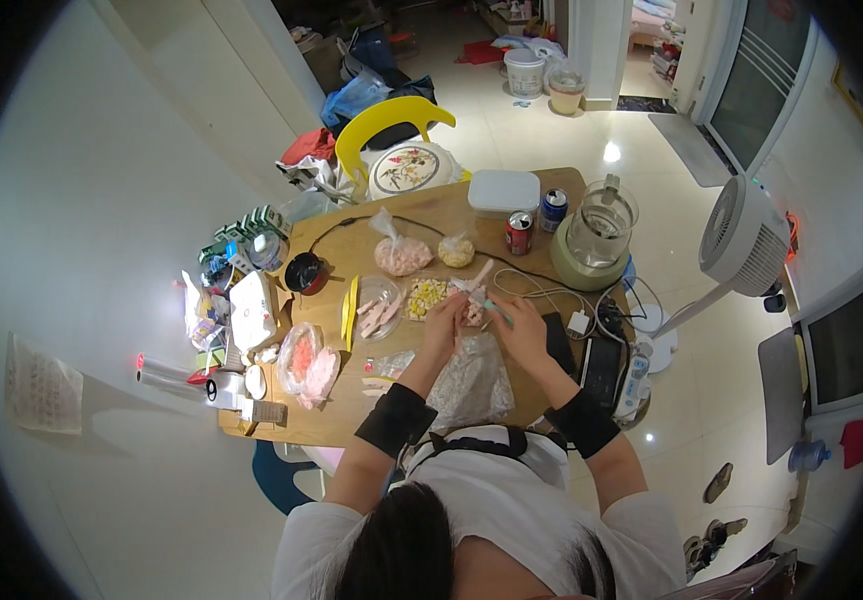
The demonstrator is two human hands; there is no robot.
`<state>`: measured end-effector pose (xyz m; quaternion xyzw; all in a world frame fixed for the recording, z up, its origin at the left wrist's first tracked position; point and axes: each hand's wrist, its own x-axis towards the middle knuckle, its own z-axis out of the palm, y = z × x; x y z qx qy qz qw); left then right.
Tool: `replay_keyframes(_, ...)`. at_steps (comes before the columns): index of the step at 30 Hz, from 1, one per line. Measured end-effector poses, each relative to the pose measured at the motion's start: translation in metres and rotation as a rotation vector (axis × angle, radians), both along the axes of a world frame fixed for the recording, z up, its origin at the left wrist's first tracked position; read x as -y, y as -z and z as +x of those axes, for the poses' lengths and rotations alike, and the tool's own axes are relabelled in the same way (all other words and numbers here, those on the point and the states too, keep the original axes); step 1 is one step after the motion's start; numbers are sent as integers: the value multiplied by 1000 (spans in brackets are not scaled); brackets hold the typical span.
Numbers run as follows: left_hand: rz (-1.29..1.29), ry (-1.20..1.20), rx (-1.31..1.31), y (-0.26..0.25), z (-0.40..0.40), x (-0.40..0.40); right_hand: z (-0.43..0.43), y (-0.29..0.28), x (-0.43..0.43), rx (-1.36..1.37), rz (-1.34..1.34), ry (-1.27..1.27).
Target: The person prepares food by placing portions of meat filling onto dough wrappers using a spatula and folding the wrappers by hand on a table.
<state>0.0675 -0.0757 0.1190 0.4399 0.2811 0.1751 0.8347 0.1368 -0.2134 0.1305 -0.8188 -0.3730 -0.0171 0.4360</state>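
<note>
My left hand [448,319] pinches a small pale pink piece near the middle of the wooden table [289,416]. Close to its right, my right hand [519,326] holds a thin tool with a light teal handle [493,306]. Under and beyond the fingers lies a tray of small yellow, white and pink pieces [426,298]. A clear plastic bag [476,382] lies below my wrists. To the left are a round clear dish with pink strips [379,311] and a yellow strip-like object [350,311]. The tool's tip is too small to make out.
Farther back are a tied bag of pink pieces [403,256], a small tied bag [456,251], a red can [519,234], a blue can [553,210] and a glass kettle [602,217]. Cables and a power strip [634,382] lie right; a black bowl [305,273] stands left.
</note>
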Motion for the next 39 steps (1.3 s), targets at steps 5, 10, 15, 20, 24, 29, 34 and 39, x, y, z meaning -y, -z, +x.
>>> replay_keyframes(5, 7, -68, 8, 2, 1, 3, -2, -7, -4, 12, -11, -3)
replay_keyframes(10, 64, -32, 4, 9, 0, 4, 0, 2, 0, -39, 4, -26)
replay_keyframes(15, 9, -80, 28, 10, 0, 4, 0, -1, -4, -62, 16, -32)
replay_keyframes(20, 50, -63, 1, 11, -2, 5, 1, 8, 0, -33, 44, -32)
replay_keyframes(24, 62, -39, 22, 18, -5, 1, 4, 12, -6, -44, 18, -51)
replay_keyframes(29, 5, -38, 80, 12, -6, 4, 5, 17, -6, -25, 100, -55)
replay_keyframes(34, 144, 115, 67, 20, -7, -9, 7, 6, -9, -51, 18, -112)
replay_keyframes(39, 95, 133, 52, 23, -7, -15, 9, 9, -8, 21, 42, -103)
